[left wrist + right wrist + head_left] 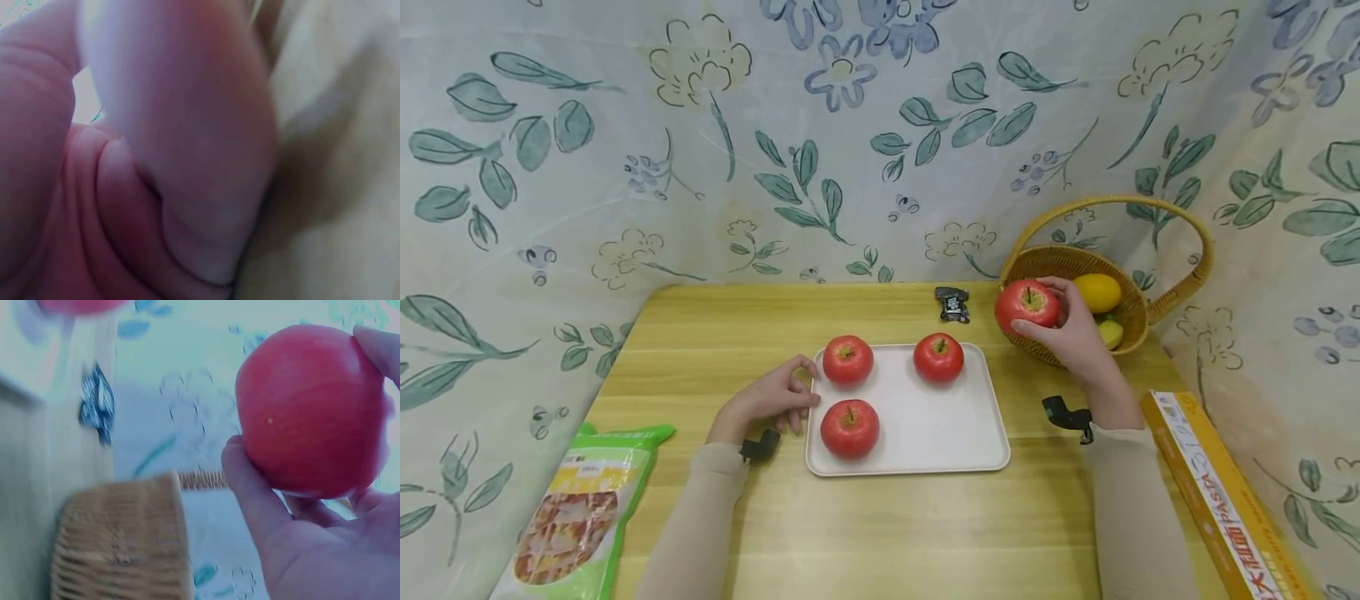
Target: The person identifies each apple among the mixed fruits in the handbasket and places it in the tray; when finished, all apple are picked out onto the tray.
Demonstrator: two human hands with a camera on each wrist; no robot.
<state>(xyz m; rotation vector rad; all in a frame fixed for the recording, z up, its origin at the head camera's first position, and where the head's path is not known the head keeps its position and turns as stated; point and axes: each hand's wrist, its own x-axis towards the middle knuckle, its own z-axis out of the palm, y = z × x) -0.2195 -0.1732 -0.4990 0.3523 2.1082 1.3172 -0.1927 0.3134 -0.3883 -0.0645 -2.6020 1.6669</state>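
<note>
My right hand [1071, 329] grips a red apple [1027, 305] at the mouth of the wicker basket [1138, 329]. In the right wrist view, the fingers and thumb curve round this apple [312, 412], held up clear of the basket [125, 544]. A white tray [925, 425] carries one apple [847, 361] at its back left, another [850, 429] at the front left and a third [938, 358] at the back right. Beside the tray's left rim, my left hand [772, 394] rests with loosely bent fingers, the tips at the rim. Its fingers [181, 125] fill the left wrist view.
Yellow fruit [1097, 293] lies in the basket under its tall handle. A small black packet [952, 304] sits behind the tray. Along the right edge lies a pasta box [1225, 500]; a green food bag [583, 508] is at the left. Patterned cloth hangs behind the table.
</note>
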